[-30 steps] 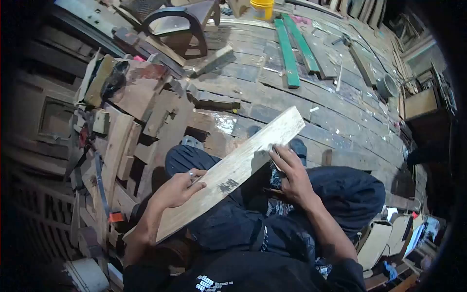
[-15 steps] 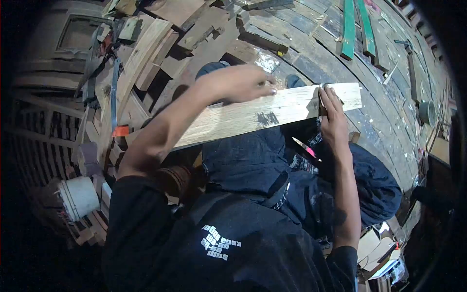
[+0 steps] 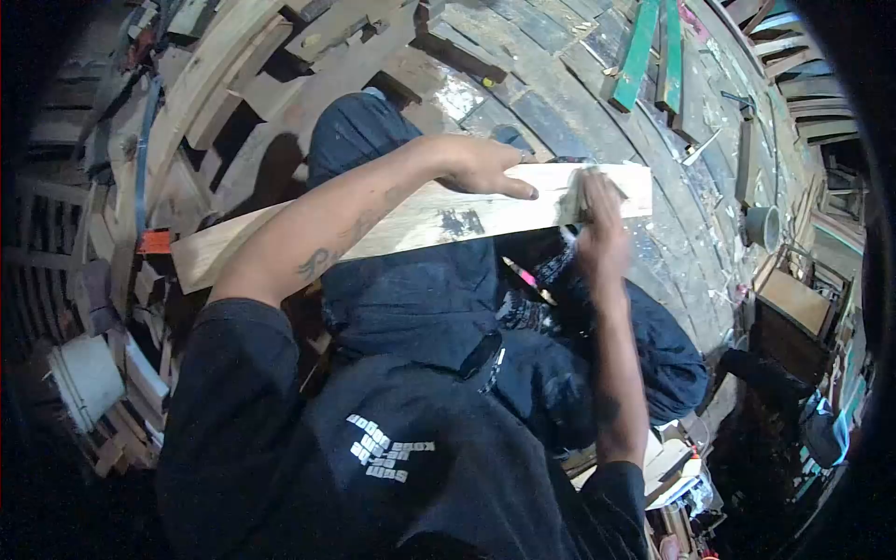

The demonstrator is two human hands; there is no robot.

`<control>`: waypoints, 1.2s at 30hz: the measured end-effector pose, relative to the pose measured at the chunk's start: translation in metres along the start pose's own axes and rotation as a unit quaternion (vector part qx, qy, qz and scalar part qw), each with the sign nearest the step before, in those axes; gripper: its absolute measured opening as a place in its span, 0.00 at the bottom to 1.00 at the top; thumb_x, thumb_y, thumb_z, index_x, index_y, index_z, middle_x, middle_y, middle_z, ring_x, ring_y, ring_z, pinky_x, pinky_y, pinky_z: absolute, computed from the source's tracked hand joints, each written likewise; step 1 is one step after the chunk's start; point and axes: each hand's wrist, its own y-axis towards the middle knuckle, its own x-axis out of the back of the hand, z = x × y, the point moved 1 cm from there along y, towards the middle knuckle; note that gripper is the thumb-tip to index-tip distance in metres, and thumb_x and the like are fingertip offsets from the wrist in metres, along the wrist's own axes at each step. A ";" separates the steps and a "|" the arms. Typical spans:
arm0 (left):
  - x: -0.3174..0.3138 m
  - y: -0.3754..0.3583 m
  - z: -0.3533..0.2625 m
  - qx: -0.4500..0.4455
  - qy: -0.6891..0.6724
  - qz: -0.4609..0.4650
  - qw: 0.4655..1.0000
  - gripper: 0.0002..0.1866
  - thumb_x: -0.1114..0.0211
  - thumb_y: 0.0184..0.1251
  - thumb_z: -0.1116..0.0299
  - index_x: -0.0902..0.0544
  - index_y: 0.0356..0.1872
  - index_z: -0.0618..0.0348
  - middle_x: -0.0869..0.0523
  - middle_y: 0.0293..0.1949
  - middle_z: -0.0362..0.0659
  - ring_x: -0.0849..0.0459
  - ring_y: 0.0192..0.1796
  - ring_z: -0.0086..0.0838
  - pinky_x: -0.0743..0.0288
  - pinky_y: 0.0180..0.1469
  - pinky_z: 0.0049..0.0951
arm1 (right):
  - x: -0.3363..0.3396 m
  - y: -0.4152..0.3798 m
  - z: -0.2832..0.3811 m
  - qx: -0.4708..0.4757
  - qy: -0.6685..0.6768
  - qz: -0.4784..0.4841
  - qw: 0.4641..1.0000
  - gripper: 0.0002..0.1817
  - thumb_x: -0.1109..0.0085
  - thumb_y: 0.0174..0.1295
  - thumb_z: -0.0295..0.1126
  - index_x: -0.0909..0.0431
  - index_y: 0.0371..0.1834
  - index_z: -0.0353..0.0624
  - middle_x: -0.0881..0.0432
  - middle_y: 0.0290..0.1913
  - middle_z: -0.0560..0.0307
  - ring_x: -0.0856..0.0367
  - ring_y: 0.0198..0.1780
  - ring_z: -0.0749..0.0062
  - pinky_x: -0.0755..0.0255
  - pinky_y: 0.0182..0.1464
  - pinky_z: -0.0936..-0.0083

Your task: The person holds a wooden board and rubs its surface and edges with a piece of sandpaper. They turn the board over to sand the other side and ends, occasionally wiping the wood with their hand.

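A long pale wooden board point(image 3: 401, 222) with a dark patch on its face lies slanted across my lap. My left hand point(image 3: 481, 170) is closed on the board's far edge, thumb on the upper face and fingers mostly hidden behind it. Close to the board's right end, my right hand point(image 3: 602, 210) presses on the face, smeared by motion. Under its fingers is a dark flat piece point(image 3: 572, 200), too blurred to tell its kind.
Wood offcuts point(image 3: 257, 65) are heaped at the upper left. Green strips point(image 3: 637, 56) lie on the plank floor point(image 3: 551, 79). A white bucket point(image 3: 86, 381) stands at the left, a grey container point(image 3: 763, 227) at the right. A hammer-like tool point(image 3: 737, 97) lies at the upper right.
My left hand has come down from above the board onto its far edge. My right hand still works near the board's right end. The whole view has shifted, moving the scene leftward.
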 end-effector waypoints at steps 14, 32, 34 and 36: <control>0.001 -0.001 0.000 -0.018 -0.003 -0.022 1.000 0.43 0.33 0.72 0.41 0.31 0.76 0.64 0.17 0.66 0.61 0.18 0.67 0.49 0.26 0.68 0.41 | 0.005 0.001 -0.001 -0.007 0.020 0.012 1.000 0.37 0.51 0.53 0.10 0.21 0.70 0.43 0.21 0.71 0.40 0.28 0.77 0.44 0.37 0.80 0.56; 0.000 0.001 -0.008 -0.019 -0.003 0.004 1.000 0.45 0.26 0.67 0.46 0.32 0.77 0.62 0.17 0.67 0.59 0.18 0.69 0.47 0.28 0.70 0.40 | 0.027 0.004 -0.080 -0.240 0.067 -0.045 0.967 0.20 0.46 0.77 0.27 0.21 0.70 0.38 0.18 0.68 0.39 0.17 0.68 0.49 0.25 0.68 0.64; 0.002 -0.002 -0.009 -0.030 0.018 0.004 0.999 0.47 0.26 0.66 0.43 0.32 0.78 0.63 0.18 0.68 0.60 0.20 0.70 0.49 0.28 0.71 0.40 | 0.033 0.005 -0.076 -0.252 0.054 -0.005 0.966 0.22 0.46 0.77 0.28 0.23 0.71 0.38 0.20 0.71 0.39 0.20 0.71 0.49 0.27 0.70 0.65; -0.002 0.003 -0.007 -0.024 0.038 -0.017 0.999 0.47 0.27 0.66 0.43 0.32 0.78 0.63 0.19 0.68 0.60 0.20 0.70 0.49 0.28 0.71 0.40 | 0.035 0.005 -0.079 -0.226 0.049 0.003 0.973 0.22 0.45 0.77 0.29 0.23 0.72 0.38 0.23 0.73 0.37 0.23 0.73 0.47 0.29 0.72 0.64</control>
